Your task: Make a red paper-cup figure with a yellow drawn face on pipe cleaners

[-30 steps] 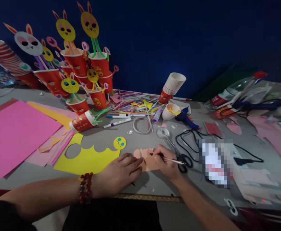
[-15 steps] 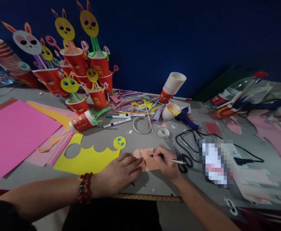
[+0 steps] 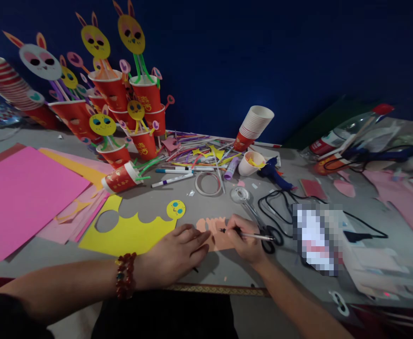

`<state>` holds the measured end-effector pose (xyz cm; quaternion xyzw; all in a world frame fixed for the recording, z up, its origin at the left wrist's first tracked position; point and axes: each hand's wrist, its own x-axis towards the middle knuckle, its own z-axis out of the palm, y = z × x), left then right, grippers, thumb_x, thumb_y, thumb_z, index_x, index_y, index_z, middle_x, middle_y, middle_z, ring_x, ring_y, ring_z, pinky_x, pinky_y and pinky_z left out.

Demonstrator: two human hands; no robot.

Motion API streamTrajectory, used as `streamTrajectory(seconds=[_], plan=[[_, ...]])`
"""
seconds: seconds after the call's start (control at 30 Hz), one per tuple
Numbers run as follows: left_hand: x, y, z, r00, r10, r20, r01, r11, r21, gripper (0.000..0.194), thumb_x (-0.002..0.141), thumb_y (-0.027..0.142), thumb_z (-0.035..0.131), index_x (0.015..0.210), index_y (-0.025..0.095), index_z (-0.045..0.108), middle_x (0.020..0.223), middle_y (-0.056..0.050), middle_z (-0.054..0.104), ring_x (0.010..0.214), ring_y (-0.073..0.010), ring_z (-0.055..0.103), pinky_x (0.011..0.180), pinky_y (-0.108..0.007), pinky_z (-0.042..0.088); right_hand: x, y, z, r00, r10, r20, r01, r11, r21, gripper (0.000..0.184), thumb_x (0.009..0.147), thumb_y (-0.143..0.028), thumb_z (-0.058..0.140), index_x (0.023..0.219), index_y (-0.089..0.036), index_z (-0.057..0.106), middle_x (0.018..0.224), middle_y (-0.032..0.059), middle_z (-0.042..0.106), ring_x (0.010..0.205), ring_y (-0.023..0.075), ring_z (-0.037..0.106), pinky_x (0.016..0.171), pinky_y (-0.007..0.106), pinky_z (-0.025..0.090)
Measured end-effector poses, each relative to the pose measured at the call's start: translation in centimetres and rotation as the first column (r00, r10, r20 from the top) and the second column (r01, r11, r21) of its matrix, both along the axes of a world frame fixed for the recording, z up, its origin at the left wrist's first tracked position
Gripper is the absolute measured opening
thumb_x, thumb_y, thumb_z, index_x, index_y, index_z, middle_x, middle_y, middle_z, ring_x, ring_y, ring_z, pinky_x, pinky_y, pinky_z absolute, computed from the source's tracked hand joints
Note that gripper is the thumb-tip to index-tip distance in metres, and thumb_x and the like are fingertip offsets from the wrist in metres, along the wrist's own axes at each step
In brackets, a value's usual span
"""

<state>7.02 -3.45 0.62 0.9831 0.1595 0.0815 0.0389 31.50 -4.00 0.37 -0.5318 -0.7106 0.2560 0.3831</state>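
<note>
My right hand (image 3: 244,238) is closed around a pen (image 3: 257,236), its tip against an orange sheet of paper (image 3: 222,242) with a cut, uneven top edge. My left hand (image 3: 178,254) lies flat, fingers stretched to the left side of that sheet, and it wears a beaded bracelet. Beneath and left of this hand is yellow paper (image 3: 121,235) with round pieces cut out of it. A yellow smiling disc (image 3: 175,210) rests at its upper right corner. Behind my right hand lie scissors (image 3: 274,238) with dark handles.
Red paper cups with rabbit faces (image 3: 117,94) stand at the back left. Pink sheets (image 3: 29,193) lie on the left. Markers (image 3: 173,181), a tape roll (image 3: 208,183), a stack of cups (image 3: 255,123), a blue glue gun (image 3: 276,174) and a black cable (image 3: 263,205) spread across the back.
The pen tip has shifted very slightly on the orange paper. My left hand keeps its place, and the other things look the same.
</note>
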Motion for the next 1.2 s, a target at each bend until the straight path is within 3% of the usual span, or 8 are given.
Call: streamTrajectory(seconds=[0.5, 0.93, 1.2], plan=[[0.0, 0.0, -0.1, 1.0, -0.01, 0.015, 0.01, 1.0, 0.001, 0.036, 0.094, 0.028, 0.06, 0.127, 0.013, 0.057, 0.148, -0.014, 0.051, 0.123, -0.0282, 0.053, 0.109, -0.045, 0.037, -0.1, 0.0, 0.2, 0.999, 0.027, -0.025, -0.027, 1.0, -0.004, 0.023, 0.076, -0.015, 0.048, 0.056, -0.023, 0.04, 0.05, -0.0063, 0.038, 0.047, 0.0118, 0.038, 0.049, 0.026, 0.029], [-0.1, -0.1, 0.0, 1.0, -0.007, -0.006, 0.007, 1.0, -0.004, 0.033, 0.098, 0.027, 0.053, 0.128, 0.013, 0.057, 0.151, -0.013, 0.049, 0.124, -0.028, 0.052, 0.11, -0.045, 0.036, -0.2, -0.1, 0.1, 0.998, 0.037, -0.054, -0.038, 0.999, -0.023, 0.023, 0.076, -0.015, 0.049, 0.055, -0.023, 0.042, 0.049, -0.0061, 0.04, 0.046, 0.0111, 0.038, 0.049, 0.026, 0.028], [0.0, 0.0, -0.1, 1.0, -0.001, 0.021, 0.001, 1.0, 0.004, 0.031, 0.098, 0.027, 0.054, 0.126, 0.014, 0.058, 0.148, -0.012, 0.052, 0.123, -0.0263, 0.052, 0.11, -0.043, 0.037, 1.0, 0.1, -1.2, 0.946, -0.169, -0.275, 0.138, 0.982, -0.128, 0.012, 0.077, -0.017, 0.053, 0.067, -0.023, 0.052, 0.051, -0.0059, 0.05, 0.046, 0.0124, 0.045, 0.047, 0.025, 0.034]])
